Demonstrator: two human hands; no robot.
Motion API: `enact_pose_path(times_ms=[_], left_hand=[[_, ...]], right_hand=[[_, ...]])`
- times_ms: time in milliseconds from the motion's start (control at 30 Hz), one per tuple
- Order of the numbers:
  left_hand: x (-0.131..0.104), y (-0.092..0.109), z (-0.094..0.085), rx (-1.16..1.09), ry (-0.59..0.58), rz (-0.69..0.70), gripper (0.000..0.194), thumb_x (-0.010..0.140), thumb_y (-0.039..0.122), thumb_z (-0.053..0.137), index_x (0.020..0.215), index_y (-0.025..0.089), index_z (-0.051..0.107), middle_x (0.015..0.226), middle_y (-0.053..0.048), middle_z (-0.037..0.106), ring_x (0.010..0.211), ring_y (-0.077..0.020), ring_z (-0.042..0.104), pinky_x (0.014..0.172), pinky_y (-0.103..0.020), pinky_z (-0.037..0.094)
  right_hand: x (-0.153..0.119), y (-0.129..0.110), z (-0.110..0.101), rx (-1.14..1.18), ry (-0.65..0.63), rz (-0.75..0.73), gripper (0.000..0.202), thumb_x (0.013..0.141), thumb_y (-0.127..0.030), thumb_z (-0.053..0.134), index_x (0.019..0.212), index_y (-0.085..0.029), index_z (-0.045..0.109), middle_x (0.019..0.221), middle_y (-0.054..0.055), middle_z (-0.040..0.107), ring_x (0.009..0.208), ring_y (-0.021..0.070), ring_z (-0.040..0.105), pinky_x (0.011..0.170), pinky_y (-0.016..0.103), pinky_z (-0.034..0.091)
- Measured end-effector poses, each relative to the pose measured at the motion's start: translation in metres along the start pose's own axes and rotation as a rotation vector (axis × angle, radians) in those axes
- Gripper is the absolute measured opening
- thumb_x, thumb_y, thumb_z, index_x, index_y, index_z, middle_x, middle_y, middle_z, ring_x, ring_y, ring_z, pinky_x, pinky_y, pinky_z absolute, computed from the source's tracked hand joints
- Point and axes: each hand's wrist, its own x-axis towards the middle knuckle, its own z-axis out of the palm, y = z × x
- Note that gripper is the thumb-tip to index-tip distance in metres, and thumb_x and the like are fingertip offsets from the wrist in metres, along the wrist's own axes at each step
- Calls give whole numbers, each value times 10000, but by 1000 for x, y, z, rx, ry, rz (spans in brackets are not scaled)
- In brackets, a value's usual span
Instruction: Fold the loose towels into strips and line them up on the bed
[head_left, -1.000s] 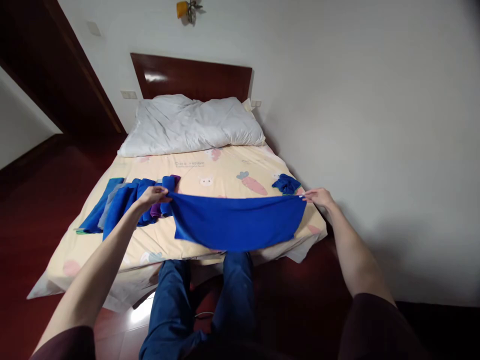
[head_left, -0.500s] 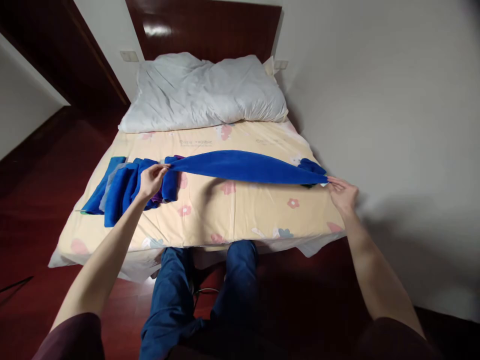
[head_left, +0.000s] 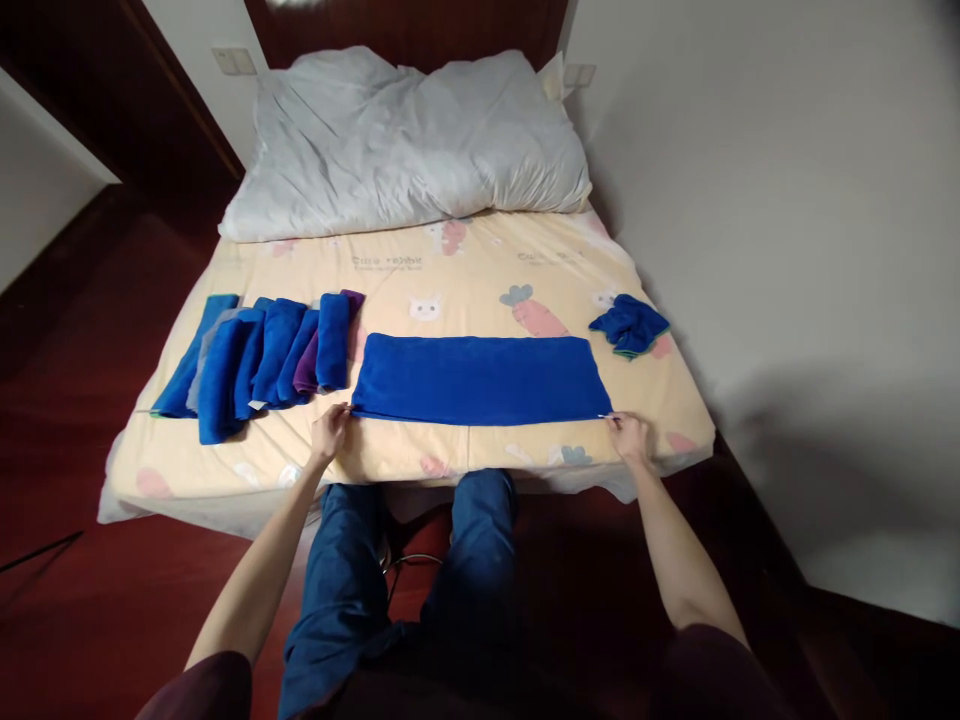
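Observation:
A blue towel (head_left: 480,378) lies flat on the bed (head_left: 450,275), folded into a long strip near the foot edge. My left hand (head_left: 330,432) pinches its near left corner and my right hand (head_left: 628,436) pinches its near right corner, both pressed down on the sheet. To the left lies a row of several folded towels (head_left: 259,355), mostly blue, one purple. A crumpled blue cloth (head_left: 628,325) sits at the bed's right edge.
A white pillow (head_left: 409,140) fills the head of the bed by the dark wooden headboard. A white wall runs along the right side. Dark red floor surrounds the bed, and my legs in blue trousers (head_left: 397,590) stand at its foot.
The towel was held stretched in the air between both hands; it was flung out over the bed and now lies flat. Both hands came down to the near edge.

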Motion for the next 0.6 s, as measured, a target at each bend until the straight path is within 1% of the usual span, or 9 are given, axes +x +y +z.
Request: enact_pose_path(times_ms=[67,133,167,233,300,400,467,533,600], left_hand=[[-7,3,1,-58,2,24,419,951,467,445,1141,168,669,1303,-152,705,1307,-277,617,1135,-434,473],[-16,7,-1,-83,28,70,400,968,463,438,1106,161,661,1313,-162,697,1362,-264,571,1158,-430,456],[-21,8,-3,-77,59,98,387,974,460,439,1076,162,665,1322,-164,690,1378,-262,554,1170,-436,443],[-31,7,-6,-45,129,159,370,976,461,458,1015,168,680,1324,-163,684,1364,-263,555,1180,-455,429],[-40,3,-9,-12,163,197,360,965,462,489,975,174,705,1297,-155,693,1312,-268,578,1161,-467,444],[-52,-9,-11,48,149,186,339,935,423,517,978,183,752,1249,-134,710,1252,-286,586,1110,-471,486],[-59,-18,-10,96,128,179,336,928,382,502,977,198,778,1207,-119,726,1222,-294,582,1083,-476,504],[-66,-28,-10,141,95,221,351,938,350,472,962,216,796,1171,-114,742,1186,-299,583,1072,-489,507],[-71,-35,-12,201,33,289,359,936,317,462,979,231,808,1190,-110,744,1180,-310,579,1082,-516,488]], right_hand=[[-4,4,-5,-8,6,79,370,921,-246,518,1161,-126,773,1079,196,777,921,290,734,847,379,561],[-10,10,-10,4,9,99,378,919,-253,528,1182,-147,777,1084,182,781,937,298,732,864,384,554],[-14,12,-11,10,13,102,383,917,-257,531,1192,-155,777,1083,175,784,942,301,731,877,393,554],[-24,17,-13,12,14,107,390,913,-256,534,1207,-168,775,1106,160,783,962,305,730,903,411,556],[-35,20,-12,-8,4,93,382,910,-240,528,1193,-180,778,1186,144,765,1034,308,718,942,430,556],[-51,19,-9,-65,-16,21,372,918,-193,490,1147,-199,783,1345,106,701,1189,299,660,1007,441,545],[-61,16,-7,-122,-36,-33,397,918,-148,460,1150,-203,777,1405,90,667,1258,295,617,1026,434,535],[-69,10,-6,-175,-56,-67,443,898,-98,450,1198,-196,760,1431,99,646,1286,305,593,1040,440,520],[-75,2,-8,-208,-79,-58,482,877,-61,445,1240,-174,742,1430,135,640,1287,327,591,1064,470,493]])
